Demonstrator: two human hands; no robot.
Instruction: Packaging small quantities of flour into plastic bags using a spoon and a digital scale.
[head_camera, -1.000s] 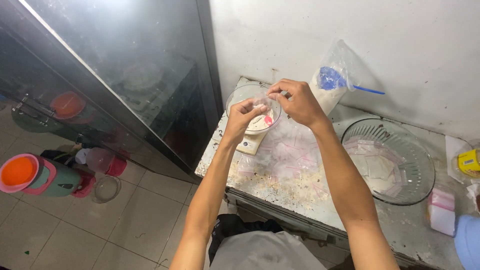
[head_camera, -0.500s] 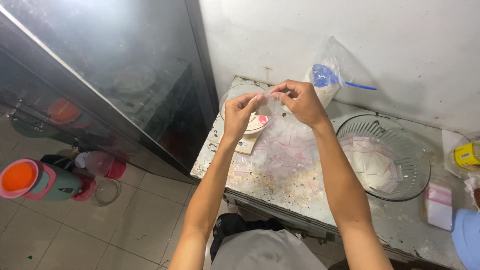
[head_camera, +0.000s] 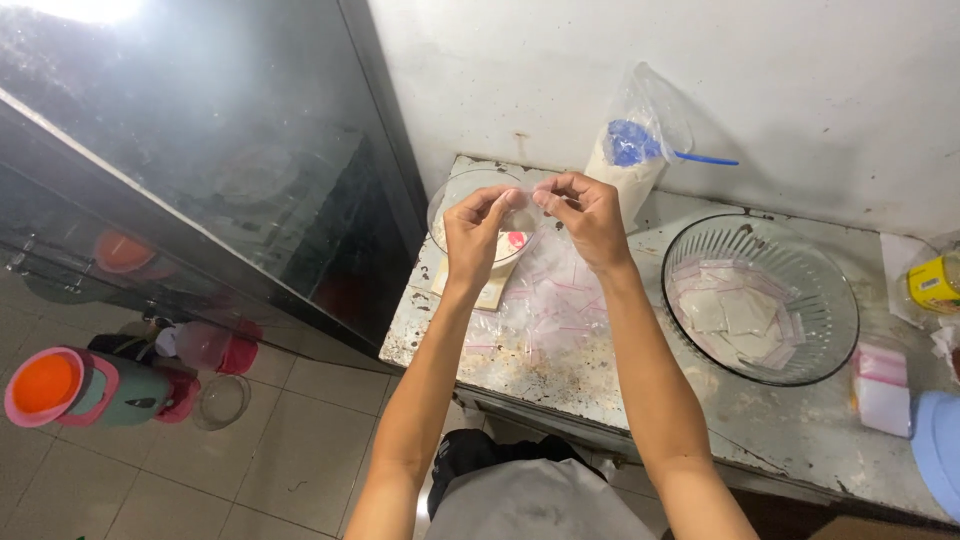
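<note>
Small clear zip-top plastic bag (head_camera: 532, 205) pinched at its mouth betw. both hands, above table's 11 o'clock corner. Left hand (head_camera: 478, 228) & right hand (head_camera: 588, 215) each hold it w/ thumb & fingertips, narrow grip. Looks mid-batch: filled flat packets sit in ribbed clear glass bowl (head_camera: 830, 300) at 3 o'clock; empty bags (head_camera: 555, 305) lie loose below hands. Tall soft plastic sack of white powder w/ blue scoop (head_camera: 632, 150) at 12. Stained, speckled metal table (head_camera: 600, 385).

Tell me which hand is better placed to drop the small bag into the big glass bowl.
Probably the right hand: it pinches the small bag with the left hand, and the big glass bowl of filled bags sits on its side.
</note>
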